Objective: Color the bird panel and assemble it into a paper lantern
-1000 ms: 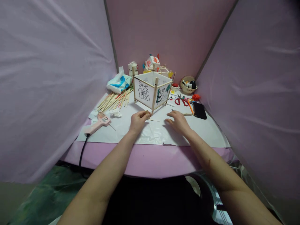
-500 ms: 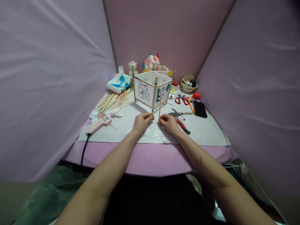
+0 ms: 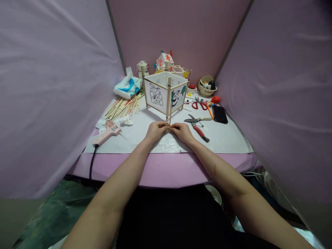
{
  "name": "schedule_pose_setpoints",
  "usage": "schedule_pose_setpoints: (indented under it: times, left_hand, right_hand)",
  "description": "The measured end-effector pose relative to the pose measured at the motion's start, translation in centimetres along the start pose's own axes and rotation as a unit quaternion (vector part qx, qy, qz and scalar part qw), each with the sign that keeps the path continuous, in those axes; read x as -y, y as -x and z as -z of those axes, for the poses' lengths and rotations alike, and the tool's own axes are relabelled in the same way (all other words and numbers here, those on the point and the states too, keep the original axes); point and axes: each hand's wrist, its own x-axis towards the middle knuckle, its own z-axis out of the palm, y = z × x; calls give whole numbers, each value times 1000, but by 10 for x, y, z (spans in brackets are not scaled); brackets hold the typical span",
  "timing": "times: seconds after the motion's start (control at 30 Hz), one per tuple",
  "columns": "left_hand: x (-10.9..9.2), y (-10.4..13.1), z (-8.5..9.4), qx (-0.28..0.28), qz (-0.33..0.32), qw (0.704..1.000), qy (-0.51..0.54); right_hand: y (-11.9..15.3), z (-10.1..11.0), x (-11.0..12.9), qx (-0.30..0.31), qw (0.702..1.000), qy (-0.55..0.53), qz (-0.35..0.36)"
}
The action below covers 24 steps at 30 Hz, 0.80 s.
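A paper lantern (image 3: 156, 94) on a frame of wooden sticks stands in front of me, with a rabbit and a panda drawn on its near sides. Below its front corner post, my left hand (image 3: 155, 132) pinches a short wooden piece (image 3: 167, 127). My right hand (image 3: 182, 132) closes its fingertips on the lower end of a thin wooden stick (image 3: 170, 114). That stick stands nearly upright along the front post. The fingertips of both hands almost meet, and whether the stick touches the short piece is hard to see.
Left lie a pink glue gun (image 3: 107, 134), loose wooden sticks (image 3: 121, 108) and a tissue pack (image 3: 128, 88). To the right are pruning shears (image 3: 199, 131), red-handled scissors (image 3: 199, 104), a black phone (image 3: 219, 114) and a bowl (image 3: 207, 90). Another small lantern (image 3: 165, 60) stands behind.
My right hand has moved left with the thin stick, bringing it from beside the front post up against it. The whole view has shifted slightly.
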Motion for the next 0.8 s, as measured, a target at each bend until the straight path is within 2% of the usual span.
schedule_pose_setpoints:
  times: [0.5,0.8]
  left_hand:
    - [2,-2,2,8,0,1000,-10]
    - [-2,0,1,5,-8,1000,-29]
  right_hand:
    - [-1,-3,0,-5,999,42,33]
    - [3,-6,4,-19,996,83,3]
